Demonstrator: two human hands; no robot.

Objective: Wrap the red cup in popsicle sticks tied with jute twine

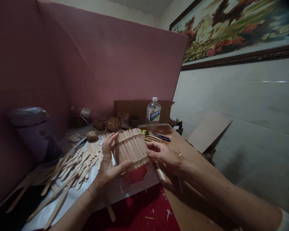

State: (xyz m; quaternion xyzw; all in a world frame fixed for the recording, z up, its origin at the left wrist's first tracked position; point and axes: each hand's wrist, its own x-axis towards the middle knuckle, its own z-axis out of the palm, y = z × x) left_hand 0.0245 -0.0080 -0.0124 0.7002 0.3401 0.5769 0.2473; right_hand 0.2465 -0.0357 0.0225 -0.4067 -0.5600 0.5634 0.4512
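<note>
Between my two hands is a small container made of popsicle sticks (pixel 132 148), tilted, its sticks side by side with twine bands near both edges. My left hand (pixel 109 163) grips it from the left, thumb along the lower edge and fingers at the upper left. On the opposite side, my right hand (pixel 162 155) pinches the right edge with thumb and fingers. The far side of the container is hidden. Loose popsicle sticks (pixel 79 163) lie heaped left of my left hand. Just behind the container are gold-handled scissors (pixel 152 138) and a dark blue pen-like tool (pixel 162 137).
Twine balls (pixel 113 124) and a clear plastic bottle (pixel 153 112) stand at the back before a cardboard strip (pixel 139 107). A purple bin (pixel 37 134) is at left. White scraps lie on the red cloth (pixel 139 211). A board (pixel 209 131) leans against the right wall.
</note>
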